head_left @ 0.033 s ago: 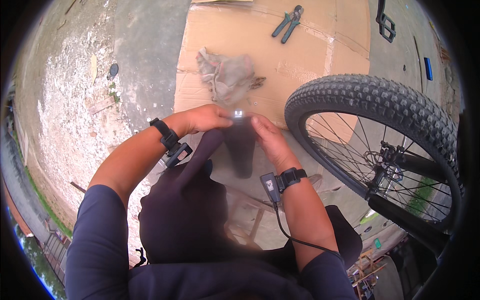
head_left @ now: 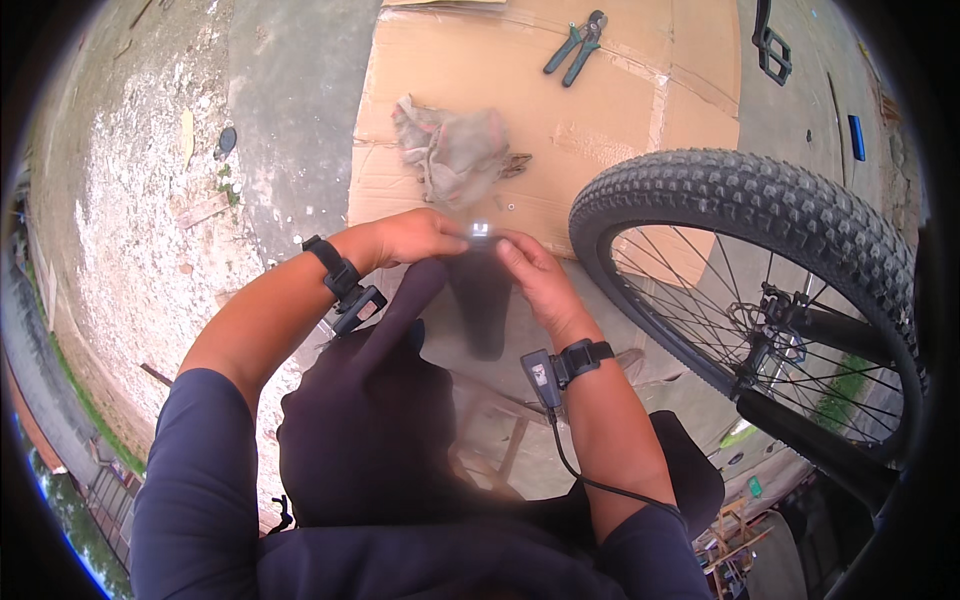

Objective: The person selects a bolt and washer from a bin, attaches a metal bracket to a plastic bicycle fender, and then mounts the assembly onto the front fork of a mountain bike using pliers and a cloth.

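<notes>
My left hand (head_left: pixel 425 238) and my right hand (head_left: pixel 535 272) come together above my lap, with their fingertips close to a small shiny metal piece (head_left: pixel 480 230). Below it hangs a dark tapered object (head_left: pixel 478 305), narrower toward its lower end; its kind is hard to make out. The left thumb and fingers pinch its upper left side, beside the metal piece. On the opposite side, the right thumb and fingers close on its upper edge. Just beyond the hands, a crumpled grey rag (head_left: pixel 455 150) lies on flattened cardboard (head_left: pixel 410 60).
A bicycle wheel (head_left: pixel 745 170) with a knobby tyre stands at my right, close to the right forearm. Green-handled pliers (head_left: pixel 576 52) lie on the far cardboard. A pedal (head_left: pixel 773 55) shows at the far right. A cable (head_left: pixel 565 450) runs along my right forearm.
The metal piece has shifted very slightly right and down. My right thumb has moved a little left and down, nearer to it. The left hand stays nearly in place.
</notes>
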`<move>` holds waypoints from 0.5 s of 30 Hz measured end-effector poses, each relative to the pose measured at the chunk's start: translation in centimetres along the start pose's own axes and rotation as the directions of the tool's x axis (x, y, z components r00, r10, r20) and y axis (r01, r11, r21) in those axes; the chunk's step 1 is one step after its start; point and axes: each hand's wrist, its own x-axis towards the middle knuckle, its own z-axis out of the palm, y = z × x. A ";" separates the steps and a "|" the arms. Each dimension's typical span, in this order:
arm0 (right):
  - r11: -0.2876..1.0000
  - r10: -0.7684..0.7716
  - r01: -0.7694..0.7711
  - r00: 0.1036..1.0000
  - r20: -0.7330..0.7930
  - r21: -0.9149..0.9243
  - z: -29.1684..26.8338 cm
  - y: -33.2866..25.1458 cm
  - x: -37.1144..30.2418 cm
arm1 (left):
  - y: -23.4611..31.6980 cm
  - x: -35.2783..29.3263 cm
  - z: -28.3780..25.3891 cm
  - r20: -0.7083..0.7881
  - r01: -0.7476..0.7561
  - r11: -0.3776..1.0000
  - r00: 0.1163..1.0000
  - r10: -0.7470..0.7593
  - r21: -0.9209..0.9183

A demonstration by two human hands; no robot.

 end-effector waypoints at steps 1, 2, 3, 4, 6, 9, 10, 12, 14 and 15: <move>0.998 0.013 -0.015 1.000 -0.028 -0.065 -0.2 0.2 -0.2 | 0.3 0.2 0.1 0.011 0.003 1.000 1.000 -0.003 0.009; 0.991 0.026 -0.033 0.998 -0.055 -0.129 -0.4 0.5 -0.2 | 0.7 0.4 0.2 0.020 0.006 1.000 1.000 -0.007 0.016; 0.980 0.036 -0.052 0.996 -0.083 -0.191 -0.6 1.0 -0.3 | 0.9 0.6 0.3 0.030 0.010 1.000 0.999 -0.011 0.024; 0.976 0.015 -0.041 0.992 -0.121 -0.214 -1.1 2.0 -0.2 | 1.1 0.9 0.3 -0.032 -0.037 0.994 0.999 0.040 0.099; 0.965 -0.026 -0.025 0.982 -0.189 -0.262 -1.6 3.2 -0.1 | 1.3 1.7 -0.2 -0.147 -0.110 0.963 0.978 0.150 0.248; 0.971 0.104 -0.142 0.975 -0.198 -0.190 -2.6 3.1 -0.8 | 1.0 2.0 -1.5 -0.344 -0.203 0.776 0.809 0.477 0.597; 0.974 0.095 -0.133 0.975 -0.199 -0.185 -2.8 3.1 -1.0 | 1.0 2.1 -1.7 -0.393 -0.171 0.744 0.761 0.516 0.646; 0.978 0.075 -0.112 0.976 -0.205 -0.174 -3.2 3.1 -1.2 | 1.5 2.0 -2.1 -0.470 -0.093 0.676 0.650 0.597 0.731; 0.986 0.089 -0.117 0.971 -0.222 -0.118 -3.6 2.9 -1.4 | 2.4 1.9 -2.1 -0.410 -0.020 0.560 0.660 0.630 0.828; 0.989 0.096 -0.119 0.969 -0.227 -0.091 -3.6 2.8 -1.4 | 2.5 2.1 -2.4 -0.358 0.015 0.465 0.662 0.659 0.885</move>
